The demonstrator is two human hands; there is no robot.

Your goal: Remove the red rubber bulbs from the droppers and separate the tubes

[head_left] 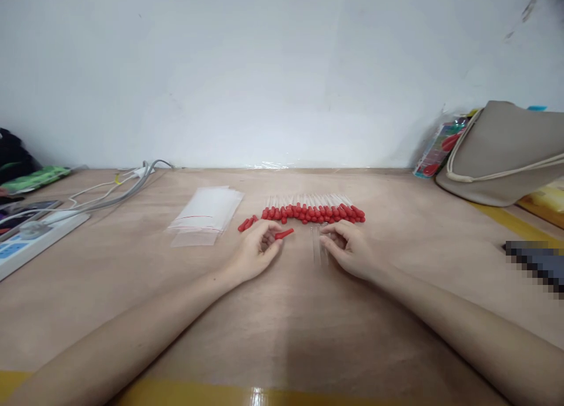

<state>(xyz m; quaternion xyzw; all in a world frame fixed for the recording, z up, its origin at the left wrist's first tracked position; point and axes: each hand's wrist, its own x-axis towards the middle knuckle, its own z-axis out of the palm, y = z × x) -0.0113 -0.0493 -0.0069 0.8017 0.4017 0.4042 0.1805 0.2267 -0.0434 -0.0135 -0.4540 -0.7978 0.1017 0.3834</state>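
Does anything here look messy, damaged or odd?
Nothing looks spilled. The stack of translucent sleeves, left of the red-tipped sticks, lies askew, its edges fanned unevenly. The wall has streaky marks at upper right, perhaps scuffs. The dark object at the right edge is pixelated, so I can't identify it.

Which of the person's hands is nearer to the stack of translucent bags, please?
Left. The left hand is just right of the stack of translucent bags; the right hand is farther right, by the clear tubes.
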